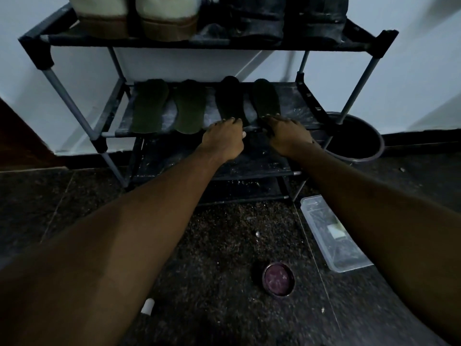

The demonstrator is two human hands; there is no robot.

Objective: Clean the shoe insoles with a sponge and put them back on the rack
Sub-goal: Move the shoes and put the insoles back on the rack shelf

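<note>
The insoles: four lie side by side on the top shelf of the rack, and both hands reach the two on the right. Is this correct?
Not the top shelf, which holds shoes. The head view shows the four insoles side by side on the second shelf of the rack, left hand and right hand reaching the two on the right.

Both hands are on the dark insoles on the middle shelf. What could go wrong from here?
The dark insoles end at the front edge of the shelf; a tug from the left hand or right hand could drop one onto the gritty floor. That shelf looks dusty and may resoil them. Dim light could hide dirt.
</note>
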